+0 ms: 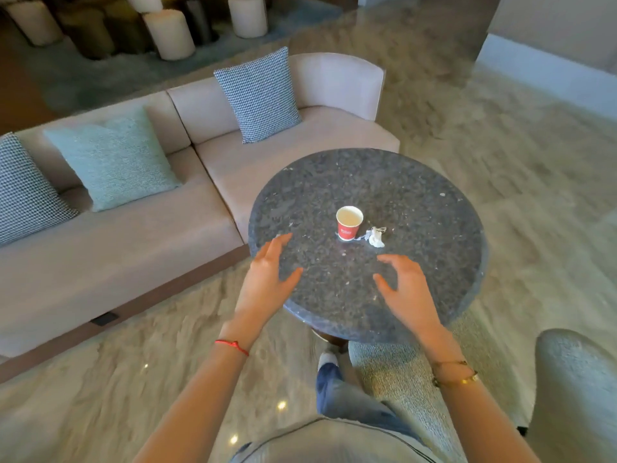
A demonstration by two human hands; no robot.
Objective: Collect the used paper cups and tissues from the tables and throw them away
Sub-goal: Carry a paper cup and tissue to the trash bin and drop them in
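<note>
A red paper cup with a white inside stands upright near the middle of a round dark stone table. A crumpled white tissue lies just to the cup's right, touching or almost touching it. My left hand hovers over the table's near left edge, fingers spread, holding nothing. My right hand hovers over the near part of the tabletop, fingers apart and empty. Both hands are a short way in front of the cup and tissue.
A beige sofa with a green cushion and checked cushions runs along the left and behind the table. A grey-green chair stands at the lower right. Polished marble floor surrounds the table. White cylindrical stools stand far back.
</note>
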